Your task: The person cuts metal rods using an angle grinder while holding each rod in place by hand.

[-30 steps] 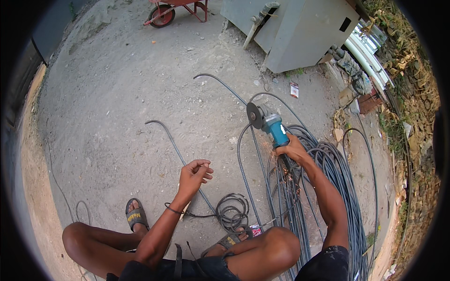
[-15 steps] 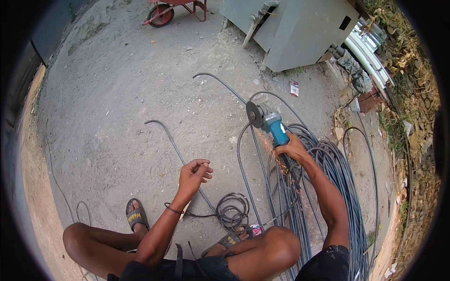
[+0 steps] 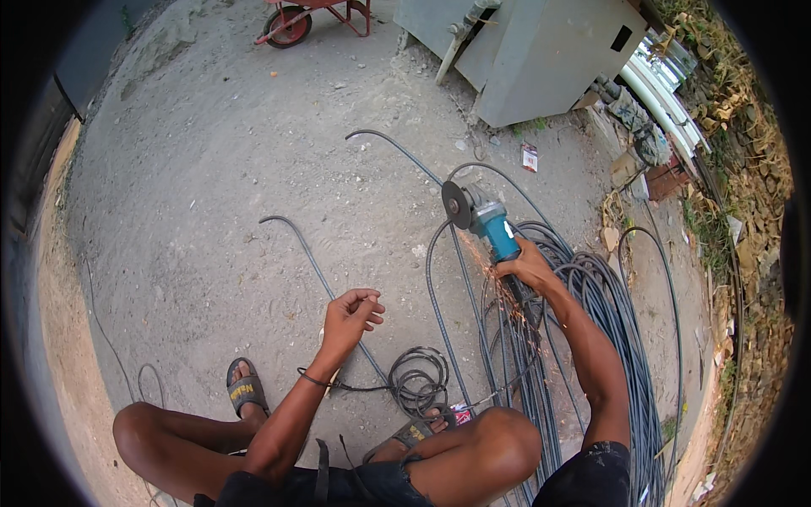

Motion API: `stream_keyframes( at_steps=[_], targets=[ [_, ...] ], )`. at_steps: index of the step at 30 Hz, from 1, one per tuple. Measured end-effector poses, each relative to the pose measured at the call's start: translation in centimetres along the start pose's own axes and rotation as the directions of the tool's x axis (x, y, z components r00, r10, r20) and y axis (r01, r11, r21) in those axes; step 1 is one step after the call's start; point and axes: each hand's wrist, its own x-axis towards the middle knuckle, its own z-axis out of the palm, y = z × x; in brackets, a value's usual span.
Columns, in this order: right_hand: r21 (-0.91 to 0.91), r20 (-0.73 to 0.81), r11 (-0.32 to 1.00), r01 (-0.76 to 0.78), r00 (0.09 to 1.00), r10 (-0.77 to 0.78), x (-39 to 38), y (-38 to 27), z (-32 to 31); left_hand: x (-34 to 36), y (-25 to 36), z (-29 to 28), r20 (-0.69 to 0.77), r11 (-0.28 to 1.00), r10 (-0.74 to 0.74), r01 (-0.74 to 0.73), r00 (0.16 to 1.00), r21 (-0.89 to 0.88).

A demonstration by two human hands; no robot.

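In my right hand [image 3: 528, 268] is a teal angle grinder [image 3: 498, 235], fingers wrapped round its body. Its dark cutting disc [image 3: 457, 205] meets a ribbed steel bar in the bundle of rebar [image 3: 604, 313], and orange sparks [image 3: 512, 297] stream back beneath my right wrist. Over the ground to the left, my left hand [image 3: 353, 314] hangs with loosely curled fingers slightly apart and nothing visible in them. Below it passes a single rebar [image 3: 304, 252] with a hooked end. The grinder's coiled black cable [image 3: 419, 378] lies between my feet.
A red wheelbarrow [image 3: 290, 27] stands at the far side. Beyond the grinder is a grey metal box [image 3: 549, 68], with white pipes [image 3: 667, 101] to its right. Dry leaves [image 3: 760, 296] cover the right edge. A small red-and-white packet [image 3: 530, 157] lies on the dusty ground.
Sparks still fly from the disc, in a slightly different spread. Both hands and the grinder hold nearly the same place; the whole view has shifted very slightly.
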Motion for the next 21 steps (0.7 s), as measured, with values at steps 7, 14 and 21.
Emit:
stream_keyframes(
  at_steps=[7,14,21],
  targets=[
    [-0.020,-0.011,1.000,-0.006,1.000,0.005,0.0,0.0,-0.2,0.1,0.0,0.0,-0.002,1.000,0.007,-0.007,1.000,0.002],
    [-0.024,-0.029,1.000,0.006,1.000,-0.007,-0.3,-0.8,0.0,0.2,-0.2,-0.4,0.004,1.000,0.001,-0.001,1.000,0.000],
    [0.001,-0.011,1.000,0.000,1.000,0.000,0.0,-0.5,-0.1,0.3,-0.4,-0.4,0.006,1.000,-0.009,0.009,1.000,-0.007]
  ],
)
